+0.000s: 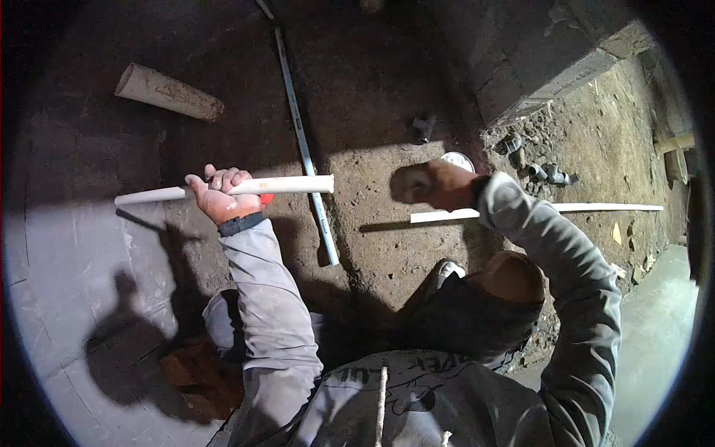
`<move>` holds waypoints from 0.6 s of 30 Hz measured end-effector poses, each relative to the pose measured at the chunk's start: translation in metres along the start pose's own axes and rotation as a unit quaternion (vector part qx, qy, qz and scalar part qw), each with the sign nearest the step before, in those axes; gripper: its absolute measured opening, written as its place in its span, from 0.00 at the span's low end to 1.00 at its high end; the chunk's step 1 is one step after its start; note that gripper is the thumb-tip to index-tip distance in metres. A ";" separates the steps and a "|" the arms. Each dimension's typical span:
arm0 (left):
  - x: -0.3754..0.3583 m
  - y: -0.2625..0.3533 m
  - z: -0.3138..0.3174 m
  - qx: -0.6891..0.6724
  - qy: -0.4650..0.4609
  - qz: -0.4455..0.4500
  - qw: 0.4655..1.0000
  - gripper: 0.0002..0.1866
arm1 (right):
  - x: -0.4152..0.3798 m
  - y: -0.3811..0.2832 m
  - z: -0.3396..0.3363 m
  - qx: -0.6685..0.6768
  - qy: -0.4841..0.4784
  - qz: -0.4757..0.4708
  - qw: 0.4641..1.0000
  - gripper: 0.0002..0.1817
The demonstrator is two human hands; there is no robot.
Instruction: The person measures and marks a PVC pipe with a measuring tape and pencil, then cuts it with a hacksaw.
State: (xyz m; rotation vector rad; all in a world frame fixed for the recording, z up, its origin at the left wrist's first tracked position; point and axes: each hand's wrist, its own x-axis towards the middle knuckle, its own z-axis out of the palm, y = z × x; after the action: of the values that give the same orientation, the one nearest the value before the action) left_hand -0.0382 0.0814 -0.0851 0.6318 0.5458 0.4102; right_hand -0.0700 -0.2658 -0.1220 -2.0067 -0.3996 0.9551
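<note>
A white plastic pipe (294,185) runs sideways through my left hand (217,195), whose fingers are wrapped round it. Just under that pipe, by the wrist, a small red thing (266,199) shows in part. My right hand (439,185) is over the dirt floor, blurred, with its fingers in dark shadow; I cannot tell what they hold. Beside its upper edge is a round white rim (458,160), partly covered by the hand. A second white pipe (611,207) passes behind my right cuff, one end showing left of it.
A long thin bluish pipe (298,134) lies on the dirt ahead. Further left is a wide, dirty pipe piece (170,92). Grey pipe fittings (553,174) lie at the right near rubble. Block walls (547,78) stand at the upper right, and reddish bricks (199,376) at the lower left.
</note>
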 end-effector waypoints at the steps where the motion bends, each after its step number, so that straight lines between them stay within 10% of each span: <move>1: 0.000 0.001 -0.004 -0.004 -0.009 -0.001 1.000 0.27 | -0.016 -0.009 -0.007 0.062 0.018 0.050 0.997 0.09; 9: -0.014 -0.033 -0.008 0.002 -0.019 -0.006 1.000 0.28 | 0.007 -0.025 0.025 0.027 0.072 -0.175 0.982 0.28; 11: -0.025 -0.046 -0.006 0.008 -0.035 0.002 0.999 0.28 | 0.003 -0.035 0.024 0.061 0.031 -0.031 0.997 0.31; 18: -0.025 -0.055 -0.006 0.000 -0.124 -0.119 0.985 0.30 | 0.002 0.002 0.027 0.013 0.084 -0.194 0.977 0.18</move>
State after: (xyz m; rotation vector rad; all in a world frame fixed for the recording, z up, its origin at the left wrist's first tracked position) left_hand -0.0507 0.0306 -0.1160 0.6002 0.3775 0.1042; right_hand -0.0888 -0.2507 -0.1339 -1.8751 -0.6508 0.5404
